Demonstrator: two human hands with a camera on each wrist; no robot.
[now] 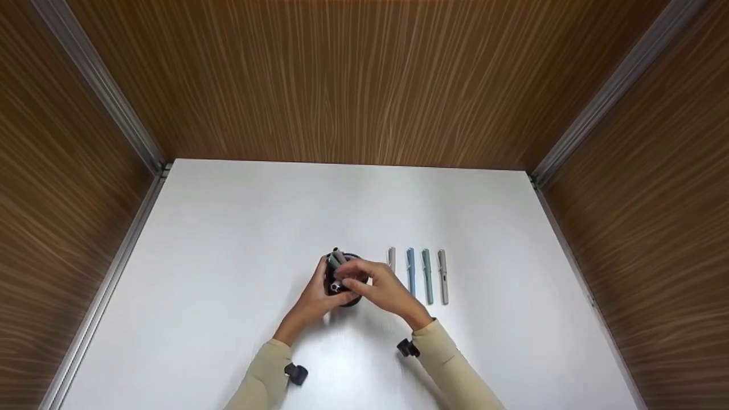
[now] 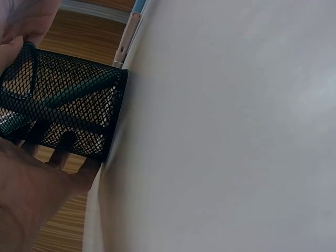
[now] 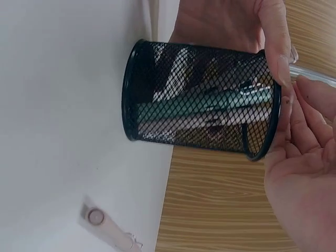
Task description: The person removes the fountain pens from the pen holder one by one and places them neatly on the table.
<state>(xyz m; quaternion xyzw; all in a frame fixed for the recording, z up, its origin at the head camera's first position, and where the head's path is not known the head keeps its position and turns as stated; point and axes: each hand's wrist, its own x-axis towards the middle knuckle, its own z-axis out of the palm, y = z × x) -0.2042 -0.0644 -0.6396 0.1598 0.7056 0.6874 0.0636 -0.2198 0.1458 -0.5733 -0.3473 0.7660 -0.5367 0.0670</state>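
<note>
Right of the mesh cup (image 1: 344,283), four pens (image 1: 418,273) lie.

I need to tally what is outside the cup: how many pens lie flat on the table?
4, side by side to the right of the mesh pen cup: beige pen partly behind the right hand, blue pen, green pen, grey pen. More stand inside the cup.

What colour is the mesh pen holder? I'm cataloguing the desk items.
Black wire mesh; the pen holder shows best in the right wrist view, held by the left hand.
</note>
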